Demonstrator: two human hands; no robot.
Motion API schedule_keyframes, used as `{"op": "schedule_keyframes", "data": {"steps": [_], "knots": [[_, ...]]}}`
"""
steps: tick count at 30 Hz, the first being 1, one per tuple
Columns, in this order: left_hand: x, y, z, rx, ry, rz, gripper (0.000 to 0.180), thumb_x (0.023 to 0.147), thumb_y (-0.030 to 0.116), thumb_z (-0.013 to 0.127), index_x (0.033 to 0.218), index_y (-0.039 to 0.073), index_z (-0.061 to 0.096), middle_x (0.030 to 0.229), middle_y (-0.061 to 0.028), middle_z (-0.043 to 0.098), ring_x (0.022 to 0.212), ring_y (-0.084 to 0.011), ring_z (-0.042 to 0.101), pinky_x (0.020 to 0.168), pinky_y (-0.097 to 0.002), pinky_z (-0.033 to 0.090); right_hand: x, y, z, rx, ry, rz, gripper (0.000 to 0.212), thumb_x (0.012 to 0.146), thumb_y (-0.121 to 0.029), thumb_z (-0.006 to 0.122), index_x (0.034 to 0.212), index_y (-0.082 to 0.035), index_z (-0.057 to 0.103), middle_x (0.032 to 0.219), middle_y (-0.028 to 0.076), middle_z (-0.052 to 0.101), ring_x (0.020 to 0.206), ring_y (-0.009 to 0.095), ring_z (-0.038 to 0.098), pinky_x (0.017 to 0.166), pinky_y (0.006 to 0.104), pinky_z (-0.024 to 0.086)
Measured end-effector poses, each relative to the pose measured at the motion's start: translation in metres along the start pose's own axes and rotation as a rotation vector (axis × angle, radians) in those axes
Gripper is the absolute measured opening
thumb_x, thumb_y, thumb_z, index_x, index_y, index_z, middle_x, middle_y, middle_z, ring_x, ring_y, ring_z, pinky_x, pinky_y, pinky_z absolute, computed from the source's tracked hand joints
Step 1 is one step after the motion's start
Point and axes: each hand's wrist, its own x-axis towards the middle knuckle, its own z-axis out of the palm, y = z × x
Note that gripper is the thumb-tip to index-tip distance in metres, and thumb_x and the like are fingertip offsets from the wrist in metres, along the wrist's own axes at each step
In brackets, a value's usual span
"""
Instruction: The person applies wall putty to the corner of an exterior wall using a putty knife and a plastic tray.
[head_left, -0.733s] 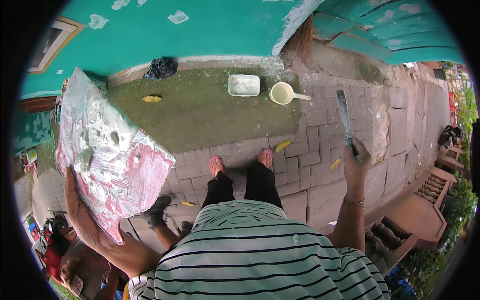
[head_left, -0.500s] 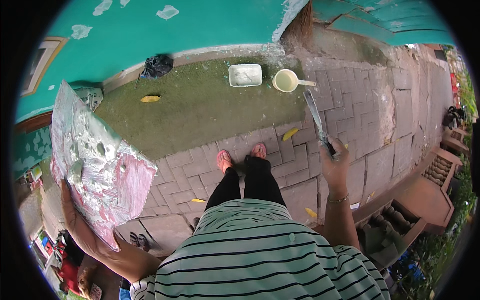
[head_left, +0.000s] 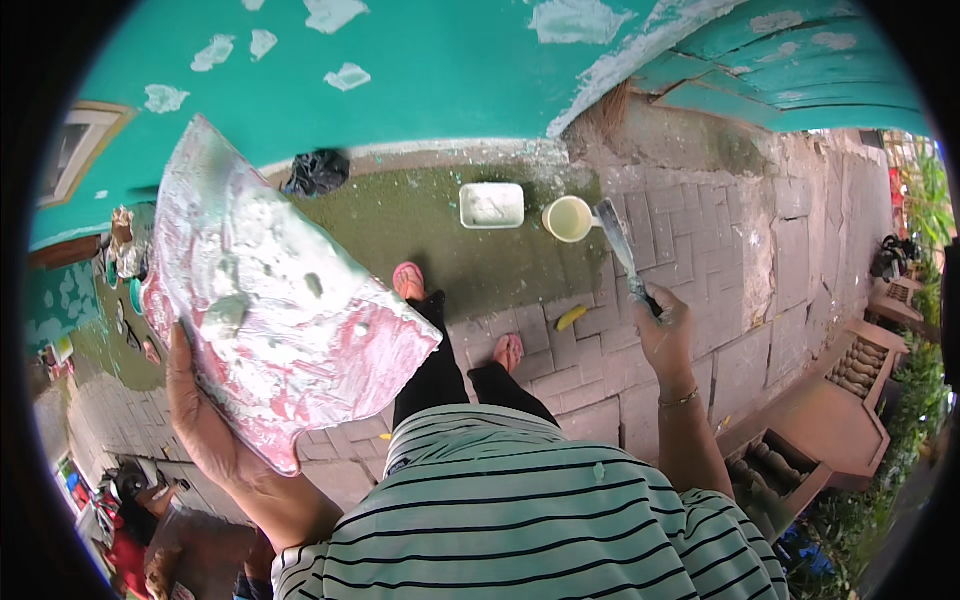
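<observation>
My left hand [head_left: 207, 425] grips the lower left edge of a large, pointed pink sheet [head_left: 375, 365]. Most of its face is smeared with wet white putty [head_left: 285, 255], with a few thicker lumps. The fingers beneath the sheet are hidden. My right hand [head_left: 665, 328] is closed around the dark handle of a putty knife [head_left: 614, 235]. Its blade is whitish with residue and points up and away from me. In the picture the blade tip overlaps the handle of a cream dipper [head_left: 568, 219]; whether they touch I cannot tell, though the dipper appears to rest on the ground.
A white rectangular tub [head_left: 491, 206] with white residue stands left of the dipper. Ahead rises a teal wall [head_left: 450, 75] with white patches, a black plastic bag [head_left: 318, 173] at its foot. A yellow leaf [head_left: 571, 318] lies on the paving. At right runs a balustrade [head_left: 830, 415].
I have stepped forward, one foot ahead of the other. The sheet has swung right, now in front of my legs. The knife blade has come closer to the dipper's handle in the picture.
</observation>
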Motion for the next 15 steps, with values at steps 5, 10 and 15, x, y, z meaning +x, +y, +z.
{"op": "schedule_keyframes", "data": {"steps": [5, 10, 15], "knots": [[0.041, 0.014, 0.037, 0.029, -0.058, -0.052, 0.04, 0.102, 0.019, 0.054, 0.136, -0.002, 0.052, 0.133, -0.0184, 0.061, 0.12, -0.0306, 0.061, 0.103, -0.0498, 0.05, 0.04, -0.05, 0.034, 0.059, -0.052, 0.021, 0.022, 0.089, -0.006, 0.069, 0.107, 0.006, 0.069, 0.083, 0.005, 0.065, 0.077, 0.008, 0.056, 0.069, 0.0255, 0.047], [0.099, 0.025, 0.062, 0.135, -0.111, -0.122, 0.041, 0.099, 0.019, 0.058, 0.134, -0.003, 0.053, 0.127, -0.0175, 0.064, 0.113, -0.0278, 0.065, 0.097, -0.0442, 0.053, 0.078, -0.121, 0.082, 0.198, -0.074, 0.067, 0.019, 0.093, -0.013, 0.066, 0.103, 0.003, 0.069, 0.068, -0.001, 0.058, 0.062, 0.005, 0.049, 0.055, 0.024, 0.04], [0.108, -0.011, 0.101, 0.095, -0.201, -0.251, 0.046, 0.098, 0.023, 0.061, 0.135, -0.003, 0.05, 0.127, -0.0166, 0.063, 0.111, -0.0269, 0.065, 0.096, -0.0424, 0.054, 0.073, -0.154, 0.039, 0.369, -0.046, 0.046, 0.02, 0.095, -0.015, 0.065, 0.102, 0.004, 0.068, 0.069, 0.0, 0.057, 0.061, 0.004, 0.049, 0.054, 0.023, 0.038]]}}
